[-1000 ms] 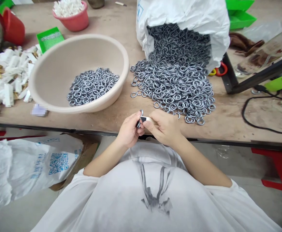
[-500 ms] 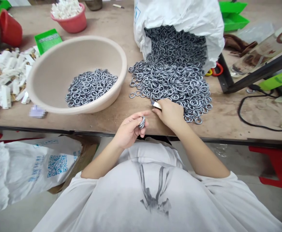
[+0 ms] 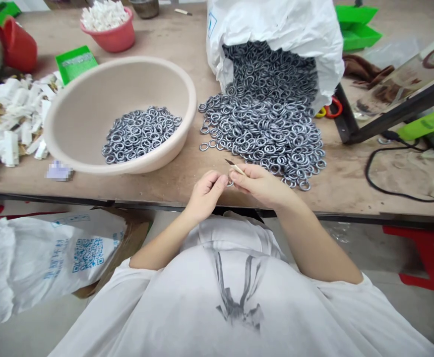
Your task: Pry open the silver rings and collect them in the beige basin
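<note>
Left hand: the left hand (image 3: 206, 191) is curled, its fingertips pinching a small metal ring (image 3: 230, 181) at the table's near edge
Right hand: the right hand (image 3: 259, 184) meets the left at that ring and grips a thin stick-like tool (image 3: 234, 167) that points up and to the left; what kind of tool it is cannot be told, as it is too small
Ring pile: a broad heap of grey metal rings (image 3: 265, 134) lies on the table (image 3: 350, 188) just beyond the right hand
Sack: a white sack (image 3: 276, 25) lies on its side behind the heap, rings spilling from its mouth
Basin: a beige basin (image 3: 75, 114) stands left of the heap, with a shallow layer of rings inside
Far left: a scatter of small white parts (image 3: 12, 119), a green card (image 3: 76, 61), a red tub (image 3: 114, 34) full of white pieces
Right: a black cable (image 3: 373, 183) and a dark bar (image 3: 399, 116) lie on the table
Floor: a printed white bag (image 3: 49, 258) lies below the table edge, on the left
</note>
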{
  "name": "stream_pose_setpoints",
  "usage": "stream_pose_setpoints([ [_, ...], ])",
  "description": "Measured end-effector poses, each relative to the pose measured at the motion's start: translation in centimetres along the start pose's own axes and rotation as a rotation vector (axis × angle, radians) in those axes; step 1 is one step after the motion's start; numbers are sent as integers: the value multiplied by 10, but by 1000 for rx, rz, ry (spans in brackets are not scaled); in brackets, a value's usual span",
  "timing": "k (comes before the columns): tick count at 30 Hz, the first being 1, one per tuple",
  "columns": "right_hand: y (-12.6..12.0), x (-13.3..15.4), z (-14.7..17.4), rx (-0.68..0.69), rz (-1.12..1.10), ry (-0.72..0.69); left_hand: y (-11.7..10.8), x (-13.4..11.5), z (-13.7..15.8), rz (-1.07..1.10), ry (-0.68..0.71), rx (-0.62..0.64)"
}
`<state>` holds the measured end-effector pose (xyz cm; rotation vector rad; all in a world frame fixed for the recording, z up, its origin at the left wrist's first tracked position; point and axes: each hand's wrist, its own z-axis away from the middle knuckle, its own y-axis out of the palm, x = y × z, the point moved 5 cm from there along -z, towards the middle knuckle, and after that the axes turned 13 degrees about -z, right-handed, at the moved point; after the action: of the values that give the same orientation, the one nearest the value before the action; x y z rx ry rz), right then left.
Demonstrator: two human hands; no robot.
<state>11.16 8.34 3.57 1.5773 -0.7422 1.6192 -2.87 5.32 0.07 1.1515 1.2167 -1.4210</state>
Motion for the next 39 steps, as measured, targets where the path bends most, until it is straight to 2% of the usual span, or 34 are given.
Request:
stream_pose_setpoints([
  [3,4,-1,0,-9,-7,14,3,-4,2,-38,6,76],
  [7,7,-7,-4,-79,0,-28,13,0,2,186,-199,220],
  [10,5,-11,-6,-228,32,-109,15,4,-2,365,-327,158],
  [13,2,-17,-3,-359,64,-176,14,6,-5,420,-336,99],
  [18,4,-20,1,-294,53,-198,16,5,-2,376,-294,130],
  [23,9,-21,-2,-125,-150,-68,22,6,1,278,-243,266],
  [25,11,-21,-2,-115,-177,-37,22,5,1,287,-244,265],
  [30,6,-14,3,-275,126,-224,21,-1,4,367,-261,175],
  [34,5,-11,10,-287,225,-313,23,-6,10,461,-293,241],
  [39,15,4,28,-285,556,-476,22,-7,13,532,-345,204],
])
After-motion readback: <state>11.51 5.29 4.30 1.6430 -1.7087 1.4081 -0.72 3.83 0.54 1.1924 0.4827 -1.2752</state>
